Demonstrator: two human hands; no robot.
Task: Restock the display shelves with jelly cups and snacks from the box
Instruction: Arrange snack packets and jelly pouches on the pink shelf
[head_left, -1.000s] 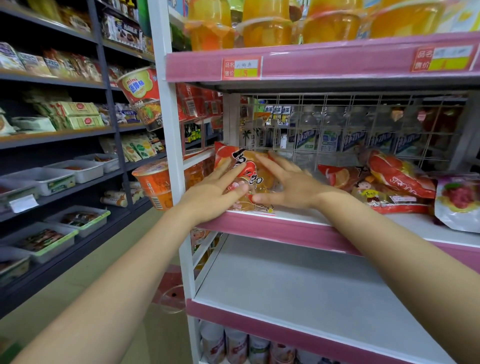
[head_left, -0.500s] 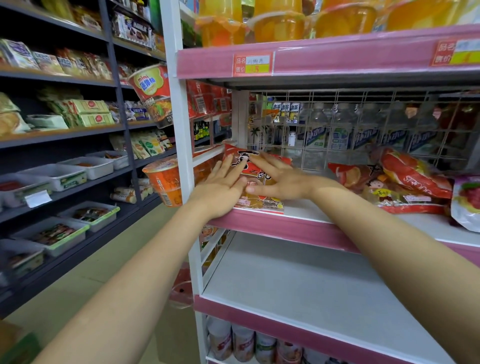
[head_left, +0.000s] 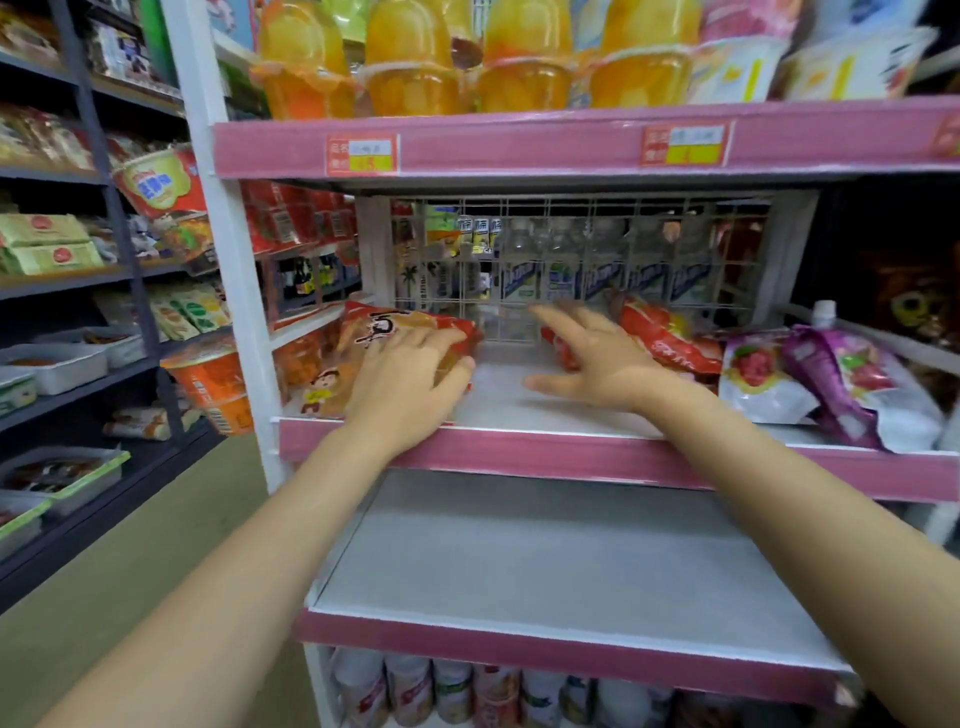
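The pink-edged middle shelf (head_left: 597, 457) carries an orange snack bag (head_left: 363, 358) at its left end and red snack bags (head_left: 670, 332) and fruit pouches (head_left: 831, 384) toward its right.

Two bare forearms in view, no sleeves visible up to the frame edge. Left hand (head_left: 410, 382) bare: no glove, ring, or wristband seen. Right hand (head_left: 597, 364) bare too: no watch, bracelet, or glove at the wrist. Fingernails short and unpainted where visible, though motion blur softens the right fingertips. No markings seen on either arm.
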